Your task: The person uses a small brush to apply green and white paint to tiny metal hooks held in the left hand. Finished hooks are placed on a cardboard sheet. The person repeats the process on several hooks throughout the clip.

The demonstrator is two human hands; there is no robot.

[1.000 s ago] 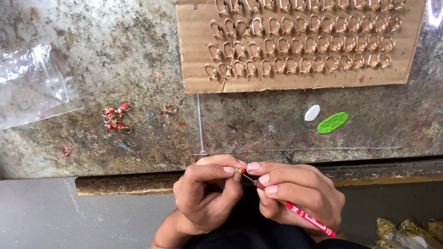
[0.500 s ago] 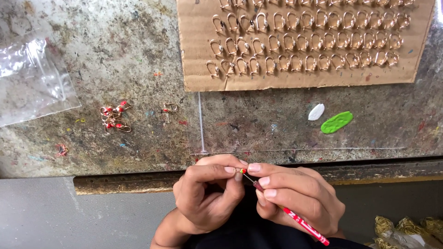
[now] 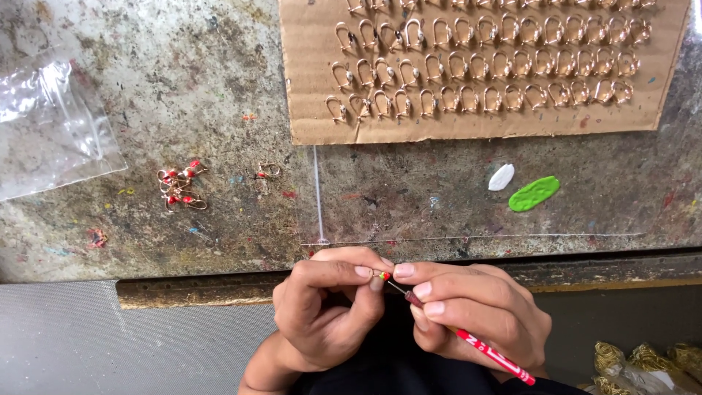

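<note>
Here, close to the camera at about 6 o'clock, the left hand (image 3: 325, 314) pinches a tiny gold hook with a red bead (image 3: 382, 276) between thumb and forefinger, the other fingers curled in. Just at its 3 o'clock, the right hand (image 3: 479, 318) grips a thin red-handled tool (image 3: 482, 350) like a pen, fingers closed round the shaft, its dark tip touching the small piece. At 5 o'clock, in the lower corner, lie crinkled clear bags of gold-coloured parts (image 3: 643, 362). Beyond the hands runs the worn, paint-flecked worktable (image 3: 219, 95). On it, toward 10 o'clock, sits a little heap of gold hooks with red beads (image 3: 180, 184), one more lone hook (image 3: 268, 171) just beside it at its 3 o'clock. Toward 2 o'clock lie a white dab (image 3: 502, 177) and a green dab (image 3: 534, 194), close together. Farther at 10 o'clock, a clear plastic bag (image 3: 51, 132) lies flat; what it holds cannot be told. Farthest off, at 12 to 1 o'clock, a cardboard sheet (image 3: 307, 110) carries rows of gold hooks (image 3: 482, 62) stuck into it.
</note>
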